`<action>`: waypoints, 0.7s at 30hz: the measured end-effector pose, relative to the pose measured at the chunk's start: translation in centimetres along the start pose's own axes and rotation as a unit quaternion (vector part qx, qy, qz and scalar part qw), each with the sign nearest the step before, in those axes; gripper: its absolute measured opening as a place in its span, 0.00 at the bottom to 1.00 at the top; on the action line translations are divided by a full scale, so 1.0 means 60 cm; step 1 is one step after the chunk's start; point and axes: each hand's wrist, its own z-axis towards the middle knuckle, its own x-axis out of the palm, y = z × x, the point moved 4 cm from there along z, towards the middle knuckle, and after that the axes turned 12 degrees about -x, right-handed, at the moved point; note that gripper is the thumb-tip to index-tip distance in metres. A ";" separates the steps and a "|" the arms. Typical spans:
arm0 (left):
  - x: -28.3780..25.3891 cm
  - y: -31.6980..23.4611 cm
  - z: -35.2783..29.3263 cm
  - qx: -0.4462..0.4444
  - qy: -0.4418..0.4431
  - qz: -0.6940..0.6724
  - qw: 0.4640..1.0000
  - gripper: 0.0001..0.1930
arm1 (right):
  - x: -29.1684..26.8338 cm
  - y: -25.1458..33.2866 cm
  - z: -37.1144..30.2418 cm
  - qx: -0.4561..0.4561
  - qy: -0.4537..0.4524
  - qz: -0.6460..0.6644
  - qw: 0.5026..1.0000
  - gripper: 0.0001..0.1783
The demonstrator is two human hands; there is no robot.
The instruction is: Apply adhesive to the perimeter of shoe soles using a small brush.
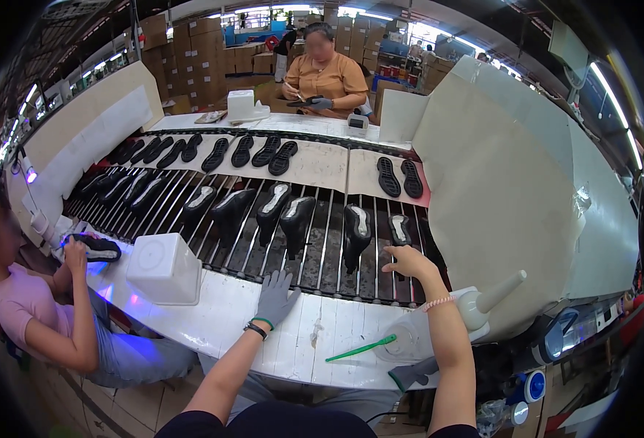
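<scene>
My left hand [276,298], in a grey glove, rests with fingers spread on the near edge of the white table [263,343], by the metal rods of the conveyor rack [304,274]. Nothing is in it. My right hand [411,264] is bare and reaches over the rack's right end, its fingers apart and empty. Just beyond it stands a black shoe upper [400,230] with a whitish underside facing up; contact between them is not visible. Left of that is another upper [358,232]. Below my right forearm lies a green brush [361,347].
Several uppers [296,219] and black soles [283,158] line the rack. A white box [163,269] stands left, a white bottle [475,309] right, a loose grey glove [413,375] near. One co-worker [44,299] sits left; another [327,73] works opposite. Tall panels [504,168] flank the rack.
</scene>
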 end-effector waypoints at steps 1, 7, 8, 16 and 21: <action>0.002 0.004 -0.007 0.017 -0.019 0.031 0.999 0.32 | 0.003 0.002 0.004 -0.008 0.000 0.001 1.000 0.34; -0.149 -0.180 -0.004 0.093 0.296 -0.037 0.950 0.37 | 0.020 -0.025 0.004 0.006 0.032 0.009 0.999 0.33; -0.198 -0.225 -0.013 0.167 0.262 -0.050 0.949 0.37 | 0.021 -0.021 0.009 -0.002 0.027 0.011 1.000 0.33; -0.501 -0.567 -0.086 0.555 0.171 -0.239 0.778 0.29 | 0.022 -0.031 -0.002 -0.020 0.017 0.038 0.999 0.34; -0.465 -0.626 -0.173 0.556 0.071 -0.242 0.792 0.29 | 0.001 -0.011 -0.006 -0.009 0.007 0.056 0.998 0.34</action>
